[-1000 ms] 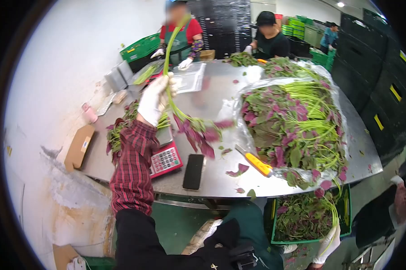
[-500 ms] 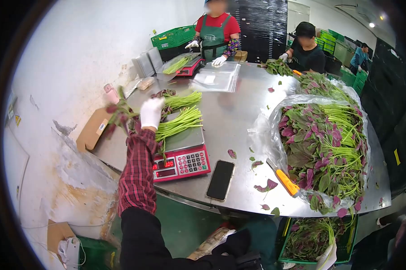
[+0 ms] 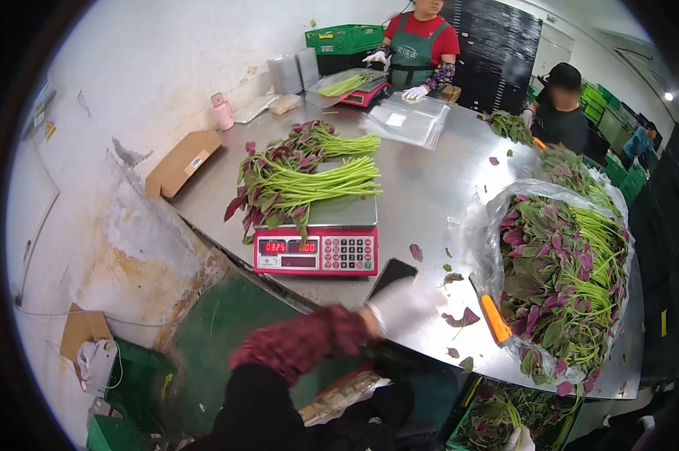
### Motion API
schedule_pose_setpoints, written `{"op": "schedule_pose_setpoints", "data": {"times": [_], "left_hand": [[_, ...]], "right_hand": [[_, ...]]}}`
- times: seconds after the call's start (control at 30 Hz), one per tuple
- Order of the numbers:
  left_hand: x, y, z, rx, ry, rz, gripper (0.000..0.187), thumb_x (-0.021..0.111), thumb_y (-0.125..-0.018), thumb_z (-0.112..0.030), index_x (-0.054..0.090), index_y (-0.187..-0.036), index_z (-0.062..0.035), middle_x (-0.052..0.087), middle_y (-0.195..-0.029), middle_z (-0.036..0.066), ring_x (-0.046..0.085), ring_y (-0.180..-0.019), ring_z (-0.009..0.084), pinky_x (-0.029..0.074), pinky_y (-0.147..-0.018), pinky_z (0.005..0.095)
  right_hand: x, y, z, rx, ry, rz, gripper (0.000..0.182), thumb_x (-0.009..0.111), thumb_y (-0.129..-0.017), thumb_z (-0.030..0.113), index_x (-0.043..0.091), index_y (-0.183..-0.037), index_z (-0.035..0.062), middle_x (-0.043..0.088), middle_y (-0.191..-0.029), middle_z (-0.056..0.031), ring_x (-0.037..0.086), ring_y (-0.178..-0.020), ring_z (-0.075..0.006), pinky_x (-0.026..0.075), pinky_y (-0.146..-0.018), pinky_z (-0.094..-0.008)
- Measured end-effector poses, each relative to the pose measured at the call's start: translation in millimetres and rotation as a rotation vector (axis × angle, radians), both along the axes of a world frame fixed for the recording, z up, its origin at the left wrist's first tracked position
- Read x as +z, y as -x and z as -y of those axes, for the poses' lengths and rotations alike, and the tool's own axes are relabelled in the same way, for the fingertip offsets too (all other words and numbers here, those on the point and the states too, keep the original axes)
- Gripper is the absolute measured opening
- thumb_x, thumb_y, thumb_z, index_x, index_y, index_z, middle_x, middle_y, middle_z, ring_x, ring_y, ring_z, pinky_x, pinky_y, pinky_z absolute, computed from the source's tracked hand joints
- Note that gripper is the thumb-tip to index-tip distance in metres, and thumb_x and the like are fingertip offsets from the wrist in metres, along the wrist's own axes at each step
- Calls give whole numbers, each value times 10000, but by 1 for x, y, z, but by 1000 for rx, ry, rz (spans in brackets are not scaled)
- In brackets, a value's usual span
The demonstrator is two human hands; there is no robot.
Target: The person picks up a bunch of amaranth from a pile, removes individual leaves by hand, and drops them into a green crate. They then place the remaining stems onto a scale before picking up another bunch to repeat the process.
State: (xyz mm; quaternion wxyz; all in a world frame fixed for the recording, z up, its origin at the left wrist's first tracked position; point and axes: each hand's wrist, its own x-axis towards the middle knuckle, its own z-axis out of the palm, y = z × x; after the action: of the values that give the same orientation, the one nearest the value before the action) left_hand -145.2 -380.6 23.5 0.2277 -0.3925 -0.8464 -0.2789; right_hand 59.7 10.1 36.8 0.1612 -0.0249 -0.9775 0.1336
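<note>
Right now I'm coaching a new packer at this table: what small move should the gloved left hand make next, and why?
Probably on rightward to the bagged pile of greens for another bunch. The left hand is blurred above the table edge, near the phone, holding nothing I can make out. Greens already lie on the scale, its display lit. The right hand is low by the floor crate.

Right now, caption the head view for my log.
Gloved left hand over phone; greens on scale.
</note>
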Motion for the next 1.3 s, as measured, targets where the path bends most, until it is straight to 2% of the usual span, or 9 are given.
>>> {"op": "schedule_pose_setpoints", "data": {"times": [0.07,0.2,0.43,0.53,0.67,0.93,1.0,1.13,1.3], "left_hand": [[-12,-43,-91,-341,-106,408,229,565,-789,-156,577,-959,-2,560,-955,153,547,-900,301,450,-776,371],[-46,-119,-219,-725,-271,416,479,608,-741,-184,485,-1167,-6,519,-1092,146,490,-1036,310,397,-884,417],[-65,-153,-253,-664,-253,579,276,574,-771,-185,558,-1009,-47,495,-865,101,507,-819,314,401,-722,440],[-69,-155,-248,-556,-166,509,135,560,-779,-145,532,-867,-47,495,-860,116,531,-792,324,428,-658,414],[-83,-160,-246,-492,-111,494,103,515,-805,-121,502,-851,-29,471,-822,113,533,-761,309,442,-635,395],[-81,-162,-241,-539,-117,655,170,572,-771,-146,526,-901,-48,504,-861,111,565,-787,318,443,-661,425],[-61,-150,-232,-567,91,551,354,578,-792,-197,493,-1101,-45,494,-937,118,532,-902,293,446,-771,389],[-15,-88,-172,-331,-47,301,425,652,-666,-168,541,-1046,-12,515,-1055,149,515,-990,300,432,-859,393],[52,16,-8,396,87,-169,415,633,-646,-121,583,-1055,-67,526,-1048,165,492,-1001,344,409,-867,427]], "right_hand": [[7,-3,8,21,46,25,161,558,-869,170,611,-787,42,552,-604,-183,533,-515,-341,426,-477,-375],[20,-16,15,58,203,174,193,531,-885,175,589,-807,8,553,-678,-215,511,-588,-375,420,-534,-384],[21,-45,1,-92,471,381,230,508,-911,175,607,-877,-30,609,-719,-156,571,-663,-203,443,-628,-335],[67,-30,42,-271,931,416,257,513,-911,142,591,-1095,-21,632,-1024,-125,589,-862,-177,453,-789,-280],[46,-33,32,-171,1185,524,324,555,-880,69,534,-1195,-5,577,-1158,-63,556,-924,-122,453,-733,-237],[35,-40,15,-204,1187,551,244,585,-855,72,602,-1085,-8,630,-927,-36,509,-640,-51,393,-553,-178],[25,-39,10,-238,1152,476,201,587,-853,90,628,-1024,-7,630,-781,-21,494,-579,-51,373,-519,-172],[15,-36,4,-250,1116,417,197,598,-847,99,628,-1007,-13,607,-684,-18,471,-515,-46,360,-478,-179],[0,-35,-5,-270,1143,454,194,597,-851,101,630,-1007,-10,602,-675,-19,461,-494,-47,349,-455,-180]]}}
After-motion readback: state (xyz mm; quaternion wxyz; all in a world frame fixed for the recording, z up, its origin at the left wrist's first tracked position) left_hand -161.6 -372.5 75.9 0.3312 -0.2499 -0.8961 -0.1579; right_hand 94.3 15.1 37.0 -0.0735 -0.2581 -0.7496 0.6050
